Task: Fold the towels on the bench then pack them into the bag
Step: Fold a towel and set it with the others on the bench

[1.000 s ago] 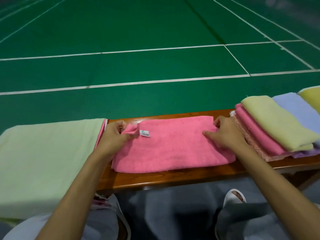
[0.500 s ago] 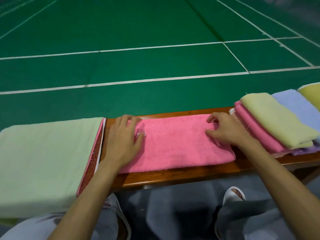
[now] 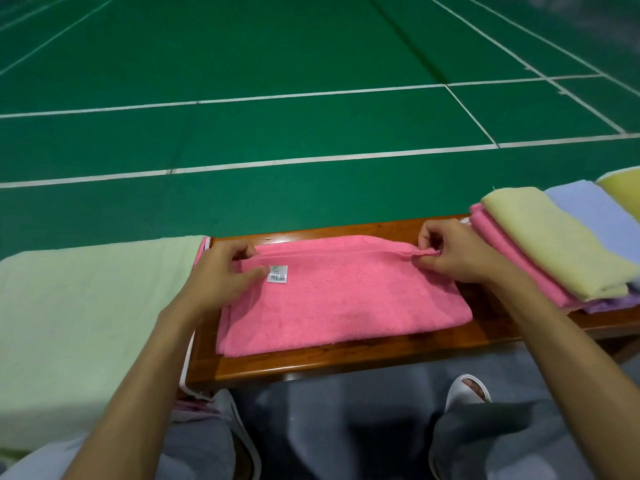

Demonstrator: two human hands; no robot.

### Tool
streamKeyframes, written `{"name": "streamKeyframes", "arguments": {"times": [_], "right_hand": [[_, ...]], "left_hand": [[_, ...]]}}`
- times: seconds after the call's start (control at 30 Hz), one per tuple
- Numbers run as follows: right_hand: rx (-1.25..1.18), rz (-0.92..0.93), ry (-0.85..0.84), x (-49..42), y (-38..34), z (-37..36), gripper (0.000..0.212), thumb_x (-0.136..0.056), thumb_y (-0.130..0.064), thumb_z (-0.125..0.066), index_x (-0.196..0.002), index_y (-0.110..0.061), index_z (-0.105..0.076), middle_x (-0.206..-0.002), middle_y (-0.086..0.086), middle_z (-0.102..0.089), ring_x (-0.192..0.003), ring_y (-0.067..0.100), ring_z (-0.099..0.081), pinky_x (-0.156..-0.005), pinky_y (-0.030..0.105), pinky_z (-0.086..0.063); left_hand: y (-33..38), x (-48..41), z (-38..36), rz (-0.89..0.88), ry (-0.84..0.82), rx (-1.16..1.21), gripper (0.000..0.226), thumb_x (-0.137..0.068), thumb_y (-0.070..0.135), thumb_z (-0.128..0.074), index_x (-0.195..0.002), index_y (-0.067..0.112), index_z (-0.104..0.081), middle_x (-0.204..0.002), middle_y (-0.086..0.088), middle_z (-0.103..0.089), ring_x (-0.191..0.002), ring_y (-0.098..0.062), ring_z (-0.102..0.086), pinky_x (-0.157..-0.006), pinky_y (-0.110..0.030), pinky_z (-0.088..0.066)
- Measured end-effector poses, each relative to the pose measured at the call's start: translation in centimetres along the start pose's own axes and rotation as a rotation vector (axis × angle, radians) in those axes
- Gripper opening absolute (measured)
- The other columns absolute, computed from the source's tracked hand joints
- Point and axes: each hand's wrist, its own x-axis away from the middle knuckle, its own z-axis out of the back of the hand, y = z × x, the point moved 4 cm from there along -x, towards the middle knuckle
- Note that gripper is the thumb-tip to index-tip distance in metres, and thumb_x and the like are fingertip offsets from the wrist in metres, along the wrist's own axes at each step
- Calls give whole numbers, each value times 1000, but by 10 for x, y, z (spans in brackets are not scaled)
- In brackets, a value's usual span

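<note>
A pink towel [image 3: 346, 299] lies folded on the wooden bench [image 3: 346, 365], a white label near its far left corner. My left hand [image 3: 221, 275] pinches the towel's far edge at the left corner, next to the label. My right hand [image 3: 457, 251] pinches the same far edge at the right corner, which is lifted slightly off the layer below. A stack of folded towels [image 3: 540, 244], pink, pale yellow and lilac, sits at the right end of the bench. A pale green bag [image 3: 86, 323] with pink trim lies at the left.
Beyond the bench stretches a green court floor [image 3: 311, 116] with white lines. Below the bench are my grey trousers and a white slipper [image 3: 467, 389]. A yellow towel [image 3: 623, 192] shows at the far right edge.
Both hands went from resting flat on the pink towel to pinching its far edge at the two corners. The label has come back into view.
</note>
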Motion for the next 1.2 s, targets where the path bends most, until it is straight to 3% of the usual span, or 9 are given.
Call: {"name": "streamKeyframes", "arguments": {"times": [0.23,0.37,0.47,0.6,0.73,0.93,1.03,1.13,1.2], "right_hand": [[-349,74,173,-7,-3,15,24,-78,3,-84,-94,-8,-70,-80,7,-64,-65,4,-53,-62,15,-45],[-315,-56,403,-10,6,-3,43,-82,-4,-78,-120,-17,-62,-95,1,-68,-82,14,-63,-80,34,-55],[30,21,472,-1,-5,-23,61,-89,-33,-66,-144,-15,-47,-132,9,-60,-119,27,-56,-106,44,-45],[337,250,176,10,-46,-65,75,-98,-61,-32,-163,-25,-21,-171,2,-16,-158,24,-10,-126,52,-9],[497,182,-78,12,-39,-99,81,-91,-73,-2,-164,-37,-3,-171,-5,11,-158,20,15,-126,56,5],[556,-42,2,6,4,-65,79,-96,-64,2,-165,-26,-2,-172,-1,8,-158,26,10,-125,57,-1],[489,-149,64,8,10,-63,78,-102,-61,-14,-165,-15,-5,-172,9,2,-158,33,-2,-125,54,-8],[458,-252,328,19,-1,-53,80,-99,-59,-42,-149,3,-36,-152,27,-39,-138,41,-39,-111,51,-36],[440,-299,433,25,-7,-43,65,-95,-56,-56,-126,1,-55,-128,24,-53,-119,40,-49,-95,47,-44]], "left_hand": [[1,-5,15,68,189,311,17,-88,24,-81,-83,12,-70,-72,9,-73,-60,3,-58,-53,-18,-48],[-14,-7,-1,88,343,20,2,-89,23,-72,-90,21,-73,-84,5,-73,-78,-12,-62,-75,-40,-55],[2,5,-15,4,445,-320,30,-96,30,-55,-120,16,-67,-118,-8,-69,-111,-30,-54,-96,-47,-47],[50,20,-64,-246,221,-411,59,-107,45,-37,-160,20,-33,-168,-8,-26,-157,-28,-16,-127,-48,-17],[30,21,-101,-107,-47,-534,73,-98,65,-6,-164,34,-3,-172,1,10,-158,-22,14,-128,-52,-1],[-11,20,-62,29,42,-574,77,-99,65,-4,-166,26,-4,-172,-4,4,-159,-22,7,-128,-51,0],[-12,22,-63,30,48,-588,78,-99,64,-6,-166,23,-6,-172,-5,1,-159,-22,4,-128,-52,-4],[-11,22,-63,49,38,-605,81,-98,66,-4,-166,22,-3,-172,-7,4,-159,-24,7,-127,-56,-2],[-2,24,-62,43,46,-608,84,-97,68,-4,-165,18,0,-172,-9,7,-158,-27,13,-127,-57,3]]}}
